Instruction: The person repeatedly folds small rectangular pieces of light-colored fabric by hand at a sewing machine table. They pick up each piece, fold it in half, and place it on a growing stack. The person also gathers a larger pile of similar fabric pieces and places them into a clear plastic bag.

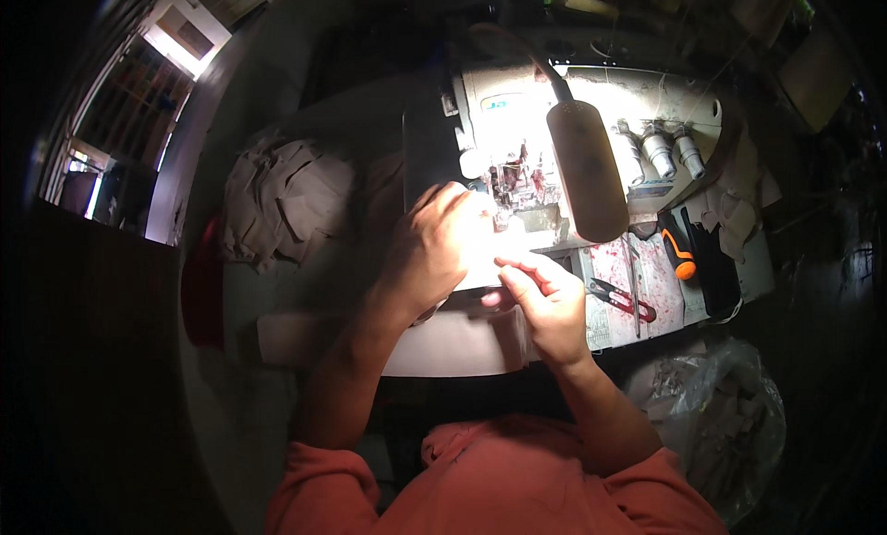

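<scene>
A light-coloured sewing machine (pixel 517 101) stands ahead of me, its needle area (pixel 517 179) brightly lit. Just left of and below the needle is my left hand (pixel 439 244), fingers bent together on pale cloth; glare washes out their tips. My right hand (pixel 552 304) is closed in a pinch of thumb and fingers at the cloth's edge, right beside the left. A pale cloth piece (pixel 453 346) spreads below both hands at the table's front edge. What lies between the right fingertips is very small and overexposed.
A dark elongated lamp head (pixel 587 170) hangs over the machine. Red-handled thread snips (pixel 624 299), an orange-and-black tool (pixel 679 249) and a dark flat object (pixel 714 276) lie right. Crumpled cloth pieces (pixel 286 198) are heaped left. A clear plastic bag of scraps (pixel 730 415) sits lower right.
</scene>
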`<action>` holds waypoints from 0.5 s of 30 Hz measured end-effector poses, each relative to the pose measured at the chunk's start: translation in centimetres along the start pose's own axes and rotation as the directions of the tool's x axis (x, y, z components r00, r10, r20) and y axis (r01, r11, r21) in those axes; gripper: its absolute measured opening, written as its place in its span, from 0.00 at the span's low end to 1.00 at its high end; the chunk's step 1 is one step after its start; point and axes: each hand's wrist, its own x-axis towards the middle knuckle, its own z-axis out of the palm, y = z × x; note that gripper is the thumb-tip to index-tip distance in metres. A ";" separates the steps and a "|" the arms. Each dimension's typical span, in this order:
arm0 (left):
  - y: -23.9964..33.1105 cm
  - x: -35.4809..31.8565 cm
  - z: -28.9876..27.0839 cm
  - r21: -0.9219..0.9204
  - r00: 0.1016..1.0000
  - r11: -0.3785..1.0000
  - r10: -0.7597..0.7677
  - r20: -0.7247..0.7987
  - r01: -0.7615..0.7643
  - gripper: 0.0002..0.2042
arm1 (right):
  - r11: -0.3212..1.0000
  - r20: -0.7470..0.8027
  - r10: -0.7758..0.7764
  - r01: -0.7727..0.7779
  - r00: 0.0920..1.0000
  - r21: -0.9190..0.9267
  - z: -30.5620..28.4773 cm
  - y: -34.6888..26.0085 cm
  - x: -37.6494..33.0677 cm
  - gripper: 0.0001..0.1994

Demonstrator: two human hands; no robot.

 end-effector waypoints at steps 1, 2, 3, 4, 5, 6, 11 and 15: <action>-0.1 -0.2 -0.1 0.086 0.999 0.996 0.034 -0.030 -0.032 0.04 | 1.000 -0.001 -0.010 0.010 1.000 -0.012 0.1 0.0 0.0 0.10; -0.1 -0.4 0.0 0.173 0.996 0.983 0.071 -0.055 -0.061 0.04 | 1.000 -0.009 -0.011 0.010 1.000 -0.028 0.1 0.0 0.0 0.10; 0.6 -1.1 0.2 0.185 0.988 0.981 0.091 -0.126 -0.067 0.08 | 0.999 -0.019 -0.012 0.011 1.000 -0.042 0.0 0.1 0.0 0.10; 1.0 -1.6 0.1 0.130 0.985 0.986 0.120 -0.123 -0.104 0.08 | 0.998 -0.029 -0.014 0.012 1.000 -0.055 0.0 0.1 0.3 0.10; 1.2 -2.2 0.1 0.086 0.991 0.992 0.100 -0.084 -0.093 0.08 | 1.000 -0.043 -0.027 0.026 0.999 -0.002 0.4 -0.2 0.4 0.10; 1.0 -2.5 0.3 0.042 0.996 0.996 0.082 -0.043 -0.080 0.08 | 1.000 -0.026 0.001 -0.001 1.000 -0.007 0.4 -0.3 0.5 0.10; -1.7 -0.8 0.0 0.024 0.987 0.991 -0.130 0.098 0.128 0.12 | 0.997 -0.009 0.059 -0.059 0.998 0.045 -0.5 -0.4 -0.2 0.10; -3.3 2.6 -0.7 0.325 0.767 0.904 -0.413 0.491 0.279 0.16 | 0.999 -0.012 -0.009 0.008 1.000 -0.047 -2.9 -0.5 -2.2 0.09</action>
